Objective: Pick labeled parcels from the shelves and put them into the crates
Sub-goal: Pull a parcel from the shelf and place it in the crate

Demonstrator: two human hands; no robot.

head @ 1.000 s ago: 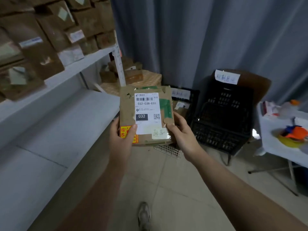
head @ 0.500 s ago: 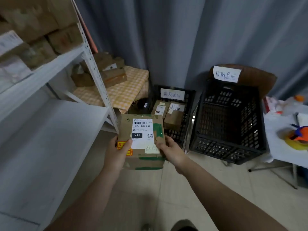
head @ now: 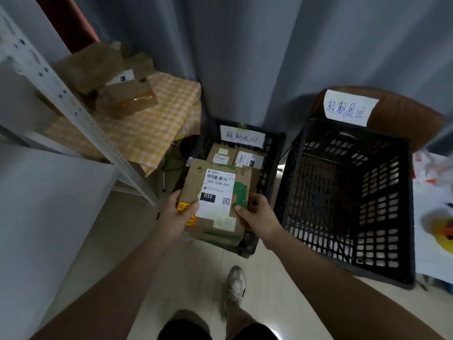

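**Parcel carried over the smaller crate**

Since the earlier frames the parcel (head: 215,202) has travelled from beside the shelf (head: 49,217) to a spot above the near end of the small black crate (head: 269,163), and the view has tipped downward so that a shoe (head: 235,285) now shows on the floor.

Head view: both hands grip the parcel by its lower corners; the left hand (head: 179,217) has its thumb across the yellow sticker (head: 186,212) on the top face, and the right hand (head: 257,217) has its thumb on the green patch at the opposite edge; the parcel lies nearly flat, its white label (head: 218,190) facing up and reading 032-038-E01; whether it touches the crate cannot be told; two other labelled parcels (head: 235,157) lie in the far end of that crate, under a handwritten paper sign (head: 241,136) on its back wall; just to the right stands a larger black crate (head: 348,197), with a similar sign (head: 348,107) behind it; to the left, beyond the shelf upright, brown boxes (head: 117,82) are stacked on a yellow checked cloth (head: 152,119); a white worktop (head: 434,229) shows at the right edge.
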